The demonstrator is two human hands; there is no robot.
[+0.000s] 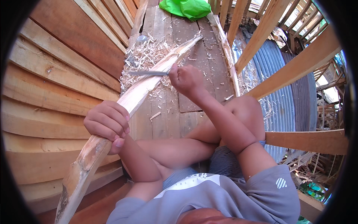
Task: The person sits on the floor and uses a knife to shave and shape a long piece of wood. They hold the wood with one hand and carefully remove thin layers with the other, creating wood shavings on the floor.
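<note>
Wood piece (136, 96) and knife (149, 73), hand-held.
Left hand (108, 123) wraps the wood piece's near part; the piece slants above the plank floor (164, 121). Right hand (187, 79), farther out, is fisted around the knife, blade across the wood piece. Beyond lie pale shavings (153, 49), then a bright green bundle (186, 8).

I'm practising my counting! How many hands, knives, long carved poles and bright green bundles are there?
Left hand plus right hand: 2
Knife: 1
Long carved pole: 1
Bright green bundle: 1
Total: 5
</note>
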